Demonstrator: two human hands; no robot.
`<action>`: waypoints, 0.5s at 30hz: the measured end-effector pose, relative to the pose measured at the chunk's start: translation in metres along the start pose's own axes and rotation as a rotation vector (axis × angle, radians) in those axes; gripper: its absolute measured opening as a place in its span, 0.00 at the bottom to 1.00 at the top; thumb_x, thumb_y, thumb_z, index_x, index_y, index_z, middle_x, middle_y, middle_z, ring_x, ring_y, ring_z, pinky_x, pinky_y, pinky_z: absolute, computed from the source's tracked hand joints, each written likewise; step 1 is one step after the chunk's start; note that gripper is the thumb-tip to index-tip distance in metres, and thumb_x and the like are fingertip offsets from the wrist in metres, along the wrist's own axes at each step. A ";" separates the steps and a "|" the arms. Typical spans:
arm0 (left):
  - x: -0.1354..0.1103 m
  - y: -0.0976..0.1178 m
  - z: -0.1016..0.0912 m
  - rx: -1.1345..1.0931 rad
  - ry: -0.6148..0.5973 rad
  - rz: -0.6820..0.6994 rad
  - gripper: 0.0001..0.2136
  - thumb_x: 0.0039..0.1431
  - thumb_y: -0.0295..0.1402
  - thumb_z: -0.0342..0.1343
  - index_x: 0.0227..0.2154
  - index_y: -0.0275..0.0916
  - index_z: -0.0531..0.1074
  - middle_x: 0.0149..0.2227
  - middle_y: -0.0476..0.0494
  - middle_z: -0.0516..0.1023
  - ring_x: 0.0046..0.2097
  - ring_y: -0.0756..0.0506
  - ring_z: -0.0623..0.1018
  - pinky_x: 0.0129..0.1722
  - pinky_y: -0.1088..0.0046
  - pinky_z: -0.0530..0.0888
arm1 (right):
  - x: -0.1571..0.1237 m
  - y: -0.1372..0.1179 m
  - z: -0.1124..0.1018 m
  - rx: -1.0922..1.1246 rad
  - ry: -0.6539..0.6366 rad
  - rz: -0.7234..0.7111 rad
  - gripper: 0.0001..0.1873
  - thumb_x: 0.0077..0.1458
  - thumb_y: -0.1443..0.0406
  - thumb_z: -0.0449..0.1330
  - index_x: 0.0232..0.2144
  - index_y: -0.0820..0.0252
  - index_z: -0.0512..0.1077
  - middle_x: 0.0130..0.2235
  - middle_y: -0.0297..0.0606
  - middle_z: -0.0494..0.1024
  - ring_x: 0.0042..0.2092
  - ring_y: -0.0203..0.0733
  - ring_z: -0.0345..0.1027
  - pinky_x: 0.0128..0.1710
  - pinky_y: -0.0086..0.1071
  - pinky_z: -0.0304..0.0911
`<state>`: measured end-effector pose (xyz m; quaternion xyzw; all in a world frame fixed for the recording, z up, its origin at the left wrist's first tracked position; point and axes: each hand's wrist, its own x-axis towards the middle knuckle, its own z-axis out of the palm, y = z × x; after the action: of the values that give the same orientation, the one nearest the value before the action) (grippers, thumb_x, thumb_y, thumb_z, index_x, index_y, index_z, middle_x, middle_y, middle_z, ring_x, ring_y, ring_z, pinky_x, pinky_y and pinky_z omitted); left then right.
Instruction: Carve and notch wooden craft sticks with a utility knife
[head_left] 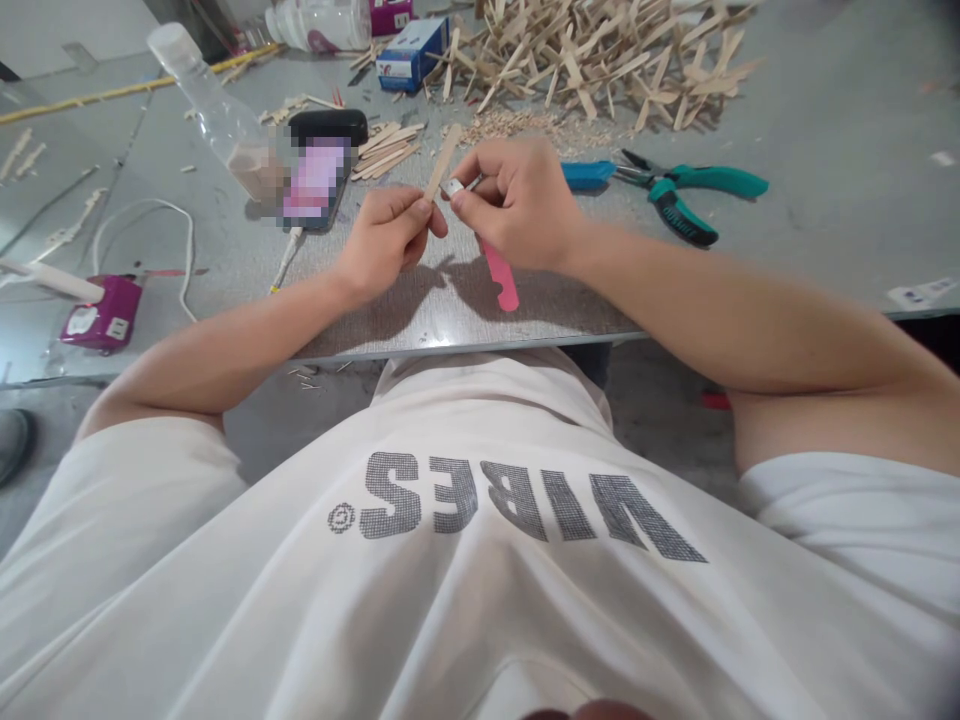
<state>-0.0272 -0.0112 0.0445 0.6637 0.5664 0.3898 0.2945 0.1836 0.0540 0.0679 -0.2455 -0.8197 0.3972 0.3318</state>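
Observation:
My left hand [394, 230] pinches a flat wooden craft stick [444, 160] near its lower end, and the stick points up and away from me. Just to the right, my right hand [521, 200] is closed on a small whitish tool with a metallic part [454, 188], mostly covered by the fingers. The tool's end is close beside the stick; whether they touch I cannot tell. Below the right palm a notched pink strip [501, 280] sticks out; its upper end is hidden, so I cannot tell if it is held.
A big heap of wooden sticks [592, 60] lies at the back, with shavings [517, 128] before it. Green-handled pliers [682, 190] and a blue tool [587, 176] lie right. Leftward are a small stick pile [390, 150], phone [319, 185], bottle [217, 115] and purple box [101, 312].

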 end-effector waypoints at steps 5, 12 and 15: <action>-0.003 0.016 -0.002 -0.074 -0.043 -0.077 0.21 0.77 0.54 0.53 0.31 0.48 0.70 0.22 0.52 0.57 0.24 0.46 0.59 0.28 0.63 0.62 | 0.003 0.003 -0.008 -0.105 -0.058 -0.120 0.12 0.68 0.62 0.68 0.34 0.51 0.69 0.21 0.25 0.60 0.27 0.38 0.49 0.31 0.38 0.45; -0.006 0.030 -0.002 -0.058 -0.071 -0.182 0.13 0.77 0.33 0.54 0.31 0.44 0.73 0.22 0.55 0.58 0.24 0.49 0.60 0.31 0.68 0.61 | 0.003 0.000 -0.008 -0.196 -0.117 -0.221 0.07 0.64 0.71 0.60 0.36 0.56 0.76 0.18 0.23 0.58 0.24 0.37 0.48 0.32 0.36 0.48; -0.006 0.028 -0.001 0.000 -0.062 -0.191 0.13 0.77 0.34 0.54 0.33 0.43 0.76 0.22 0.53 0.61 0.25 0.49 0.63 0.31 0.68 0.64 | 0.001 -0.004 -0.010 -0.266 -0.149 -0.171 0.08 0.66 0.71 0.59 0.37 0.56 0.77 0.18 0.25 0.59 0.24 0.38 0.49 0.32 0.36 0.50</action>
<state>-0.0134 -0.0220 0.0675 0.6185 0.6176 0.3392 0.3479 0.1898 0.0573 0.0763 -0.1863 -0.9053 0.2728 0.2672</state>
